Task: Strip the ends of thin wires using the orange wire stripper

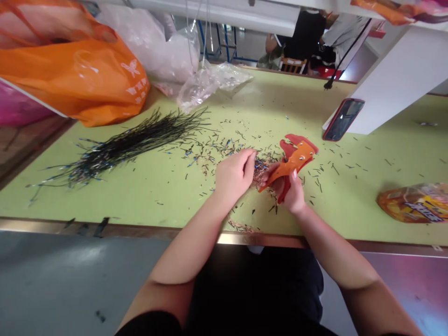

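Observation:
Over the middle of the table, my right hand (pixel 293 192) is wrapped round the handles of an orange and red wire stripper (pixel 297 159), its jaws pointing up and away from me. My left hand (pixel 235 172) is just left of the tool, fingers curled in and thumb side up. Whatever it may pinch is hidden by the fingers. Beneath and between both hands lies a heap of stripped wire bits (pixel 259 171), copper-coloured, black and blue. Further left, a bundle of black wires (pixel 136 140) rests on the table, with blue and silvery bits at its near-left end.
Scraps of black insulation are strewn across the green table (pixel 147 200). An orange bag (pixel 101 74) and clear plastic bags (pixel 213 84) stand back left. A phone (pixel 343 119) leans on a white post (pixel 388 79). A snack packet (pixel 416 203) lies right. People sit beyond the table.

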`<action>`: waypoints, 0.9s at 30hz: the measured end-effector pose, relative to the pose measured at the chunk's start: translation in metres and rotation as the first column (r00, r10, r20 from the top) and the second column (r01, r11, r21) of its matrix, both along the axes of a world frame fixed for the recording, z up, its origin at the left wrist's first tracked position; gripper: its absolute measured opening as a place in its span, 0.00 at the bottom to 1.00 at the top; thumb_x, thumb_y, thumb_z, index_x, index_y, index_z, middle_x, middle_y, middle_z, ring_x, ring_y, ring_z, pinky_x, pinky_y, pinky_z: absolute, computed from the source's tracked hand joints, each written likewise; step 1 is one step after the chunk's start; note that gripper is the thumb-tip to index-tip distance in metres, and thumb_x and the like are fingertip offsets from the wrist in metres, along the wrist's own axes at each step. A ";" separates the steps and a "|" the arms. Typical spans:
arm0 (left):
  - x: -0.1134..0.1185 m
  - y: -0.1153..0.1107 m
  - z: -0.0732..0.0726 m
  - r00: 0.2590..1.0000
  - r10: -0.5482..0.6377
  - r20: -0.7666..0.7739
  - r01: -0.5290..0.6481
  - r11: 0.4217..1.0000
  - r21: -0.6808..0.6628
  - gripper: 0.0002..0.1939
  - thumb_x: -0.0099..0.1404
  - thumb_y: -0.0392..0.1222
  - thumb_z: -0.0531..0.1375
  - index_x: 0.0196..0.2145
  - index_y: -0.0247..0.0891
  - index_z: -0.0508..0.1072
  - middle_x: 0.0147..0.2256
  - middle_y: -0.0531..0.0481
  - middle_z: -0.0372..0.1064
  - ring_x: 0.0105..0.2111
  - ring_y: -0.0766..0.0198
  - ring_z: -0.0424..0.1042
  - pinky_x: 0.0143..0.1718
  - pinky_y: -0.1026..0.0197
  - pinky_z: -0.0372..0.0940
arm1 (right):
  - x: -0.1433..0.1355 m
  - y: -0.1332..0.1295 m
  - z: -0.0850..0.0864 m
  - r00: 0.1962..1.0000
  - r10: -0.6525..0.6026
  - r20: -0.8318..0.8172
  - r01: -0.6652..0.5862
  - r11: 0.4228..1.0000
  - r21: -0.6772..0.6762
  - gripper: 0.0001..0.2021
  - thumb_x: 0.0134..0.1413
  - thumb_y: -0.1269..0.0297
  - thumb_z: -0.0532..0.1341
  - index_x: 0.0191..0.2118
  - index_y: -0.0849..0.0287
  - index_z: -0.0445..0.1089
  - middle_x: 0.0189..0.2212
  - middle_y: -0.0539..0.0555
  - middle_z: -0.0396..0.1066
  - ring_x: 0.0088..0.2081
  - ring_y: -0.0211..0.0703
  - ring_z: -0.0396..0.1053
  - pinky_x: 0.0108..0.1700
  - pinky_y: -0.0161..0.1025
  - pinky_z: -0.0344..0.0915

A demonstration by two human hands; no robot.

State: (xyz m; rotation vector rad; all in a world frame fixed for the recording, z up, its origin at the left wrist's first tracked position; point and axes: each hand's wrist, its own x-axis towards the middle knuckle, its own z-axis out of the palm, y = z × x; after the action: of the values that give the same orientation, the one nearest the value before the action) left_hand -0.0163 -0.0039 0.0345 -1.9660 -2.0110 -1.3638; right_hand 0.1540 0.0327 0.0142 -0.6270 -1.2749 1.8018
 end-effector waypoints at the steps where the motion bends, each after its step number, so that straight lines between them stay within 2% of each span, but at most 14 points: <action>1: 0.003 -0.001 -0.001 0.999 -0.016 -0.032 0.016 1.000 0.000 0.15 0.80 0.44 0.53 0.45 0.40 0.79 0.35 0.48 0.82 0.32 0.62 0.77 0.35 0.60 0.64 | 0.000 0.000 -0.003 1.000 0.024 0.014 -0.024 1.000 0.000 0.33 0.52 0.22 0.61 0.38 0.50 0.73 0.35 0.58 0.75 0.38 0.54 0.76 0.38 0.51 0.78; 3: 0.008 -0.003 -0.002 0.995 -0.051 -0.082 0.051 0.999 -0.002 0.15 0.80 0.43 0.52 0.43 0.40 0.78 0.31 0.48 0.80 0.30 0.61 0.76 0.32 0.59 0.62 | 0.000 0.001 -0.011 0.999 0.030 0.028 -0.030 1.000 -0.006 0.34 0.52 0.21 0.60 0.38 0.50 0.73 0.35 0.58 0.75 0.42 0.57 0.77 0.37 0.51 0.79; 6: 0.012 -0.006 -0.002 0.986 -0.102 -0.129 0.103 0.995 0.003 0.14 0.79 0.42 0.51 0.40 0.41 0.76 0.29 0.49 0.78 0.27 0.62 0.74 0.29 0.59 0.59 | 0.000 0.004 -0.023 0.998 -0.026 0.062 0.028 0.999 -0.029 0.34 0.53 0.20 0.59 0.40 0.50 0.74 0.35 0.58 0.76 0.44 0.58 0.78 0.35 0.49 0.80; 11: 0.016 -0.009 -0.001 0.984 -0.123 -0.127 0.131 0.990 0.059 0.13 0.79 0.40 0.51 0.38 0.41 0.73 0.27 0.50 0.75 0.26 0.63 0.72 0.27 0.59 0.58 | -0.001 0.004 -0.036 0.996 -0.072 0.050 0.073 0.997 -0.011 0.33 0.56 0.23 0.59 0.41 0.50 0.75 0.37 0.58 0.78 0.47 0.59 0.79 0.37 0.50 0.81; 16: 0.019 -0.012 0.000 0.976 -0.150 -0.157 0.149 0.989 -0.015 0.14 0.79 0.42 0.50 0.37 0.42 0.72 0.25 0.50 0.73 0.23 0.63 0.68 0.25 0.57 0.53 | -0.003 0.002 -0.035 0.987 -0.137 0.080 0.139 0.990 -0.014 0.34 0.55 0.22 0.58 0.44 0.50 0.75 0.38 0.59 0.78 0.49 0.60 0.79 0.38 0.50 0.81; 21: 0.022 -0.013 0.002 0.971 -0.158 -0.177 0.157 0.987 -0.019 0.15 0.79 0.42 0.50 0.35 0.42 0.71 0.23 0.51 0.71 0.22 0.64 0.65 0.24 0.57 0.48 | -0.003 0.002 -0.034 0.985 -0.156 0.079 0.156 0.988 0.001 0.33 0.57 0.23 0.57 0.46 0.49 0.75 0.40 0.59 0.78 0.51 0.59 0.79 0.41 0.50 0.81; 27: 0.021 -0.013 0.002 0.978 -0.132 -0.161 0.128 0.991 -0.036 0.15 0.78 0.42 0.51 0.34 0.42 0.71 0.22 0.51 0.70 0.21 0.64 0.65 0.24 0.57 0.47 | -0.001 0.002 -0.033 0.978 -0.168 0.127 0.164 0.986 0.040 0.37 0.55 0.20 0.55 0.43 0.51 0.77 0.37 0.61 0.78 0.50 0.63 0.79 0.40 0.53 0.82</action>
State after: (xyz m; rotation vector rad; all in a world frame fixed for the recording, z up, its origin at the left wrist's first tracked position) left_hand 0.0048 -0.0167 0.0366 -2.1766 -1.8671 -1.1598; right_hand 0.1531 0.0343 -0.0188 -0.8212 -1.2922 1.6242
